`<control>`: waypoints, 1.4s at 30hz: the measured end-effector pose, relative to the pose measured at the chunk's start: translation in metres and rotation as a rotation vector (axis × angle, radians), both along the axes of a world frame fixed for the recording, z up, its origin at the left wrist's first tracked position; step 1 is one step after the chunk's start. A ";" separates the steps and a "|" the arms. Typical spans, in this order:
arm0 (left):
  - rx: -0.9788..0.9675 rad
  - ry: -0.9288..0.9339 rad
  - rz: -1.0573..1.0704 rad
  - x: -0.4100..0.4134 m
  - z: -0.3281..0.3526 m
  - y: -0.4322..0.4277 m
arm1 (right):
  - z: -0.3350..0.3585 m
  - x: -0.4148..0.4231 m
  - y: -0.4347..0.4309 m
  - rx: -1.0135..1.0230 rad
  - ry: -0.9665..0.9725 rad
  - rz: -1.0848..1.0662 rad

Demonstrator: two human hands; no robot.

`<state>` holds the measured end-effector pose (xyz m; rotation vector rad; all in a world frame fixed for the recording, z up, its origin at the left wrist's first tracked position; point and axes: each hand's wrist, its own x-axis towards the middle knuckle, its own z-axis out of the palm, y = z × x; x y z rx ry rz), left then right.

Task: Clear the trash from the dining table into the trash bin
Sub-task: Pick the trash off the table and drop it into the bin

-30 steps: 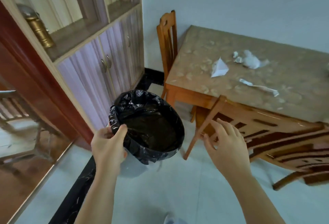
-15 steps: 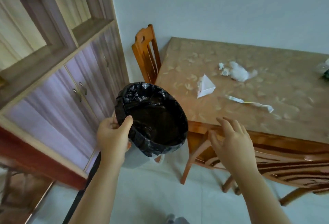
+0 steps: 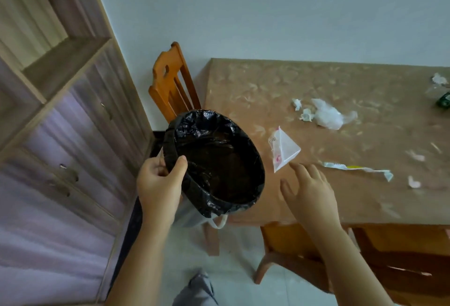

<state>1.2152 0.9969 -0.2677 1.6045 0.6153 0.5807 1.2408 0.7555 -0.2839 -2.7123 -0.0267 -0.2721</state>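
My left hand (image 3: 159, 185) grips the rim of the trash bin (image 3: 219, 162), which is lined with a black bag and held up at the table's left front corner. My right hand (image 3: 308, 190) hovers open over the dining table (image 3: 341, 208), fingertips just short of a white pyramid-shaped carton (image 3: 283, 148). Farther right lie a torn wrapper strip (image 3: 358, 169), a crumpled clear plastic bag (image 3: 328, 117) and small tissue wads (image 3: 305, 114). More scraps (image 3: 439, 79) sit at the right edge.
A wooden chair (image 3: 170, 84) stands at the table's left end, behind the bin. Another chair (image 3: 353, 264) is tucked under the near side. A cabinet with shelves and doors (image 3: 73, 120) fills the left. A green item (image 3: 444, 100) shows at the far right.
The view has closed in on the table. My left hand has brought the bin up to the table corner, and my right hand has risen from the chair to above the tabletop near the carton.
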 end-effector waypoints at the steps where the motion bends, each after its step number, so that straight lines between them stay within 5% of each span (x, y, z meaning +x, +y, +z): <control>1: -0.002 -0.016 -0.025 0.018 0.000 0.009 | -0.004 0.014 0.008 0.002 0.022 -0.028; 13: 0.223 -0.052 -0.225 0.182 -0.004 0.044 | -0.060 0.137 -0.002 0.246 0.304 -0.430; 28: 0.338 0.066 -0.366 0.252 0.002 0.011 | -0.118 0.215 -0.040 0.377 0.531 -0.413; 36: 0.369 0.086 -0.380 0.260 0.005 0.006 | -0.123 0.223 -0.042 0.418 0.487 -0.443; 42: 0.375 0.086 -0.399 0.263 0.007 0.005 | -0.093 0.229 -0.041 0.594 0.262 -0.419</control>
